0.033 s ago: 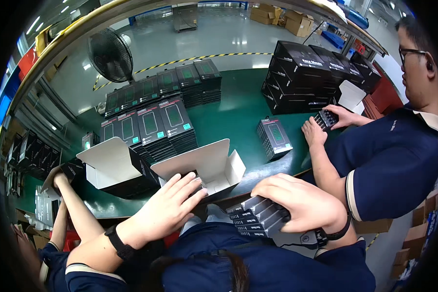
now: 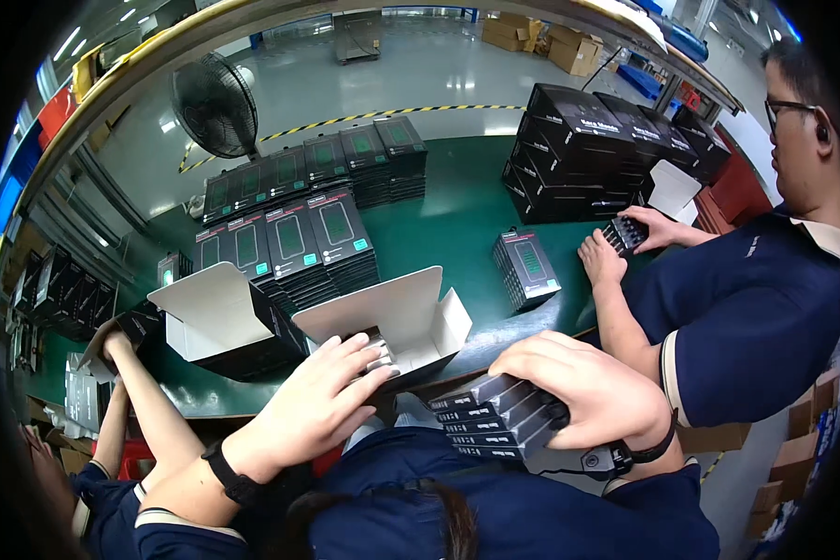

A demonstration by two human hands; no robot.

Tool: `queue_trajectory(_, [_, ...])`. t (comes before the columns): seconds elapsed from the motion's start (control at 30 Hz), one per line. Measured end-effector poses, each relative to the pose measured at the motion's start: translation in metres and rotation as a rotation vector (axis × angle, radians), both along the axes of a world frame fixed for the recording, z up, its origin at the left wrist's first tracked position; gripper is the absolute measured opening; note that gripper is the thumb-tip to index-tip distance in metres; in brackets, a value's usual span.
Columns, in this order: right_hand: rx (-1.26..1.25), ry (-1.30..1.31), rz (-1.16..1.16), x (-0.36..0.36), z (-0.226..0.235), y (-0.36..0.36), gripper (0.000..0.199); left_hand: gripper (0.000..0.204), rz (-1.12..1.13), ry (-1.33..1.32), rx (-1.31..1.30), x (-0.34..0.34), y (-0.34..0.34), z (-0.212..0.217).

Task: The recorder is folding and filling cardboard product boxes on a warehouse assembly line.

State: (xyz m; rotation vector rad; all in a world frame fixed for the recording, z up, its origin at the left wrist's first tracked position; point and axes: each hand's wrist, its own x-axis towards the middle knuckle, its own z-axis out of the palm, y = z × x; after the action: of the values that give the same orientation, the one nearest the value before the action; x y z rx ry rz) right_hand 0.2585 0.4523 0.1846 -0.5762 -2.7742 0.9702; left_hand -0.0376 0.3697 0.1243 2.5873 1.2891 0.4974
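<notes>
Reaching into an open white-lined carton (image 2: 411,313) at the near edge of the green counter (image 2: 457,201), the left hand (image 2: 322,401) spreads its fingers over the contents while the right hand (image 2: 583,387) clasps a fanned stack of slim black boxes (image 2: 495,420) just right of it
</notes>
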Motion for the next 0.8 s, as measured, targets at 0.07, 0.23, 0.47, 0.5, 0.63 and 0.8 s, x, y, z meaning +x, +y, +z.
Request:
queue_trajectory(0.07, [0.033,0.184,-0.019,-0.005,0.014,-0.002,0.063,0.042,0.198,-0.244,0.256,-0.009,-0.013,-0.013])
queue_trajectory(0.23, [0.325,0.219,0.022,-0.052,0.02,0.003,0.067,0.046,0.713,-0.773,0.127,0.006,-0.027,-0.069])
queue_trajectory(0.47, [0.629,-0.084,0.212,-0.11,0.001,0.009,0.062,0.069,0.699,-1.209,-0.419,0.011,-0.004,-0.12])
queue_trajectory(0.5, [0.583,-0.153,0.19,-0.116,0.003,0.01,0.061,0.068,0.686,-1.141,-0.377,0.011,-0.004,-0.12])
queue_trajectory(0.63, [0.472,-0.191,0.187,-0.133,-0.005,0.028,0.057,0.066,0.632,-1.084,-0.358,0.011,-0.006,-0.119])
queue_trajectory(0.8, [0.323,-0.124,0.162,-0.131,-0.008,0.037,0.055,0.066,0.564,-1.089,-0.37,0.006,-0.005,-0.117])
